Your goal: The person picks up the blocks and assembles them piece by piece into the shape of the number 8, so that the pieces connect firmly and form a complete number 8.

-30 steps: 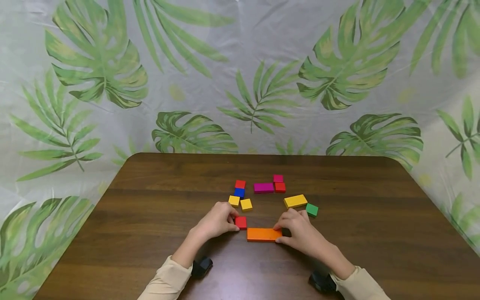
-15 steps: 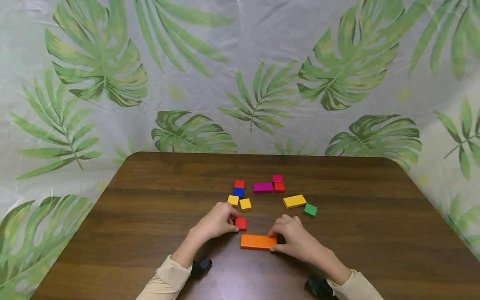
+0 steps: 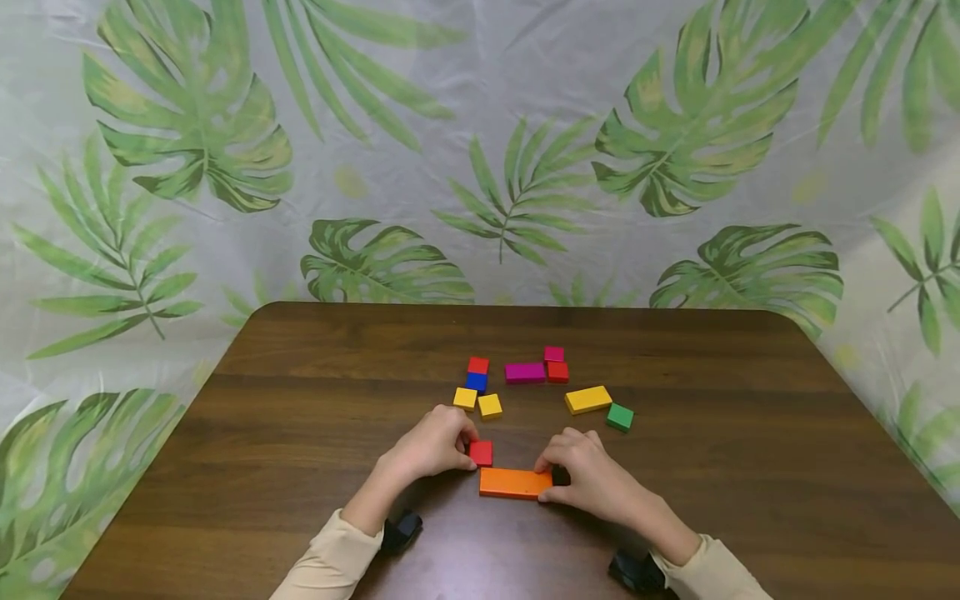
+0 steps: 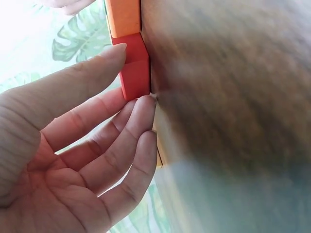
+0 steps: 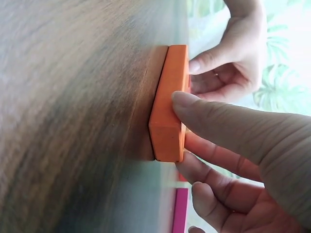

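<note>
A small red block (image 3: 482, 453) lies flat on the table, pinched between the thumb and fingers of my left hand (image 3: 433, 443). Just in front of it is a long orange block (image 3: 513, 482), which my right hand (image 3: 592, 471) grips by its right end. The red block sits at the orange block's far left corner, and the two look to be touching. In the left wrist view the thumb presses on the red block (image 4: 135, 73). The right wrist view has the thumb along the near side of the orange block (image 5: 167, 107).
Behind my left hand lie two yellow blocks (image 3: 490, 407), a blue block (image 3: 476, 382) and another red block (image 3: 478, 365). Farther right are a purple block (image 3: 525, 373), a pink block (image 3: 553, 354), a red one, a long yellow block (image 3: 588, 400) and a green block (image 3: 619, 417).
My right hand has drawn the orange block nearer and to the left. My left hand has then slid the red block slightly nearer, against the orange block.
</note>
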`<state>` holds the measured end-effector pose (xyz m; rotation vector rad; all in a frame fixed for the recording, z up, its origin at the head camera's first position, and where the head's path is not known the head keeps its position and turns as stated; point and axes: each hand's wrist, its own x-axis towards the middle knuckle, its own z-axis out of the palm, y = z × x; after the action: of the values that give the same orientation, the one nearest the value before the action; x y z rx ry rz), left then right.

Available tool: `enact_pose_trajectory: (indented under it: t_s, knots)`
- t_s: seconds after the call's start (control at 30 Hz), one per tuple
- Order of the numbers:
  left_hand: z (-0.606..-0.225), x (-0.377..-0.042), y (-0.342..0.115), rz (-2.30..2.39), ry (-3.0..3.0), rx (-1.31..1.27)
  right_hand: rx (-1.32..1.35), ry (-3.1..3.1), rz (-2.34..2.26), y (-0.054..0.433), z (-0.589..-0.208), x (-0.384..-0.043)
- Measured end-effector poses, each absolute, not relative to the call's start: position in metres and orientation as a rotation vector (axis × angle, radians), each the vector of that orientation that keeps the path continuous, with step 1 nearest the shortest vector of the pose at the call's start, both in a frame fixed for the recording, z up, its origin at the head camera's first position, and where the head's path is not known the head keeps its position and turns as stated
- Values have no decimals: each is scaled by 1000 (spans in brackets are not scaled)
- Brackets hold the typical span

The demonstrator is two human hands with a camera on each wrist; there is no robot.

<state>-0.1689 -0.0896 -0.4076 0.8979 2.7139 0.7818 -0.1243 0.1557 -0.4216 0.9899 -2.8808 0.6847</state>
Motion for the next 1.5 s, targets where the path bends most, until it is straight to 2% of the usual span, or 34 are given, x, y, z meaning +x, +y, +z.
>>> enact_pose_trajectory:
  t_s: [1.23,1.5]
  knots:
    - [-405,-167,-91,741,2673,861,1001,-2892,698,158,-423,-124]
    - [-396,-171,-101,765,2732,728,1010,-2882,710,158,-421,-124]
